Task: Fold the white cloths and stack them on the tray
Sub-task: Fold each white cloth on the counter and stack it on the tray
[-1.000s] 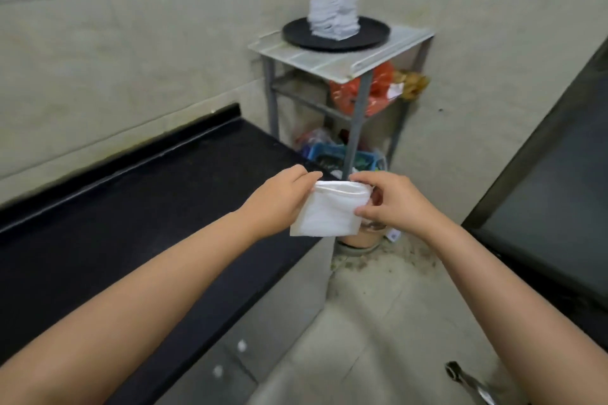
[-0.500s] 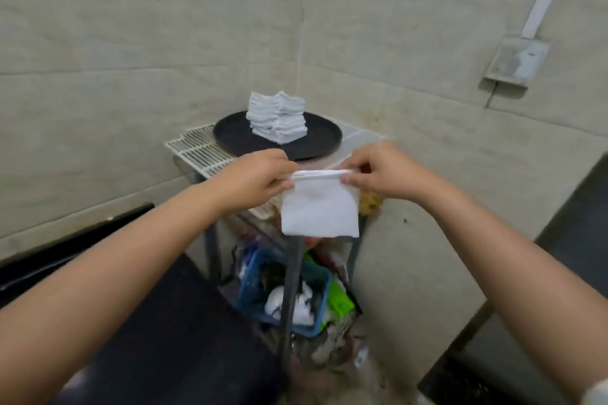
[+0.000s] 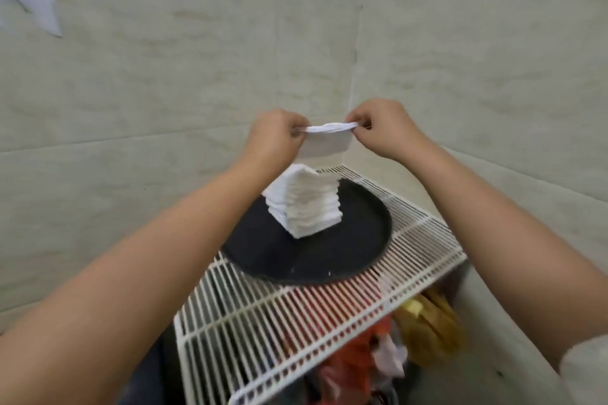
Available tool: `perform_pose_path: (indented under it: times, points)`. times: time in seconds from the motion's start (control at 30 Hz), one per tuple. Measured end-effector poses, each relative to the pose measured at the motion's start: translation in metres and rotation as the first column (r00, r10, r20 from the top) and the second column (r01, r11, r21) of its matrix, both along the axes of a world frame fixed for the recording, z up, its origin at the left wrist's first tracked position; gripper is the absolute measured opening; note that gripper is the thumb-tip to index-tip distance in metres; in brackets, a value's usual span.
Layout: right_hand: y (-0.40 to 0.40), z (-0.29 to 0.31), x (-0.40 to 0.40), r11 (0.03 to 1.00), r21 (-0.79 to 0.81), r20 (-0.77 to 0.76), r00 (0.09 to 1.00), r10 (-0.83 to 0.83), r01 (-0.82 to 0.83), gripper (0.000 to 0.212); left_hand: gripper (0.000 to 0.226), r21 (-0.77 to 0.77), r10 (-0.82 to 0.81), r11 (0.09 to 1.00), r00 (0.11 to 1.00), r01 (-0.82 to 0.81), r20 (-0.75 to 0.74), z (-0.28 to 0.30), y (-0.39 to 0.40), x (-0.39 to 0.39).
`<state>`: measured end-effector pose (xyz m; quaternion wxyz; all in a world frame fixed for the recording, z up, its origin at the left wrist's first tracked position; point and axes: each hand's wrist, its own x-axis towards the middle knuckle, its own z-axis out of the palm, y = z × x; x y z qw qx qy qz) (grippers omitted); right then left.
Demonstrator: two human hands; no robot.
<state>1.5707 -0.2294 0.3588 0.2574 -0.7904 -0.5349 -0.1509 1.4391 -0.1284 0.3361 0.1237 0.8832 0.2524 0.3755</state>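
Both hands, left hand and right hand, pinch a folded cloth by its top corners above the stack on the tray.

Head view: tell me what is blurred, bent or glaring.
Head view: motion blur softens the rack wires and the clutter beneath; the stack on the tray and the cloth held by the left hand and right hand are clearer; wide-angle lens bows the wall seams; soft, even light, no glare.

both arms reach forward, left hand and right hand pinched closed.
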Motion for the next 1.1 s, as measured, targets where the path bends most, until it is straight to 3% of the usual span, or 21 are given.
perform_pose_path:
  times: [0.13, 0.3, 0.47, 0.6, 0.7, 0.83, 0.9, 0.97, 1.1]
  points:
    - [0.058, -0.019, 0.062, 0.995, 0.069, -0.085, 0.993, 0.076, -0.070, 0.032, 0.028, 0.055, 0.101, 0.993, 0.995, -0.100, -0.023, -0.008, 0.030, 0.049]
    - [0.085, -0.083, 0.093, 0.935, -0.189, -0.233, 0.939, 0.254, -0.300, 0.028, 0.027, -0.053, 0.171, 0.979, 0.938, -0.196, -0.301, -0.053, 0.041, 0.066]
    - [0.086, -0.096, 0.101, 0.902, -0.088, -0.294, 0.876, 0.383, -0.424, 0.026, 0.028, -0.065, 0.260, 0.957, 0.937, -0.282, -0.231, -0.066, 0.032, 0.051]
    - [0.085, -0.098, 0.099, 0.869, -0.182, -0.302, 0.867, 0.397, -0.461, 0.026, 0.031, 0.001, 0.269, 0.958, 0.903, -0.286, -0.334, -0.075, 0.024, 0.045]
    - [0.074, -0.101, 0.101, 0.854, -0.260, -0.281, 0.881, 0.380, -0.451, 0.024, 0.037, 0.041, 0.219, 0.974, 0.894, -0.221, -0.390, -0.077, 0.018, 0.041]
    - [0.058, -0.096, 0.090, 0.873, -0.352, -0.082, 0.940, 0.332, -0.339, 0.016, 0.050, 0.089, 0.249, 0.968, 0.853, -0.235, -0.459, -0.073, -0.003, 0.030]
    - [0.050, -0.087, 0.071, 0.884, -0.367, -0.002, 0.951, 0.310, -0.289, 0.028, 0.051, 0.094, 0.309, 0.949, 0.834, -0.300, -0.457, -0.069, -0.014, 0.010]
    - [0.045, -0.077, 0.038, 0.886, -0.345, 0.026, 0.940, 0.339, -0.310, 0.037, 0.046, 0.155, 0.411, 0.910, 0.782, -0.385, -0.468, -0.063, -0.023, -0.023]
    - [0.037, -0.057, -0.073, 0.817, -0.276, 0.042, 0.843, 0.536, -0.506, 0.039, 0.029, 0.352, 0.662, 0.739, 0.518, -0.575, -0.542, -0.050, -0.050, -0.136]
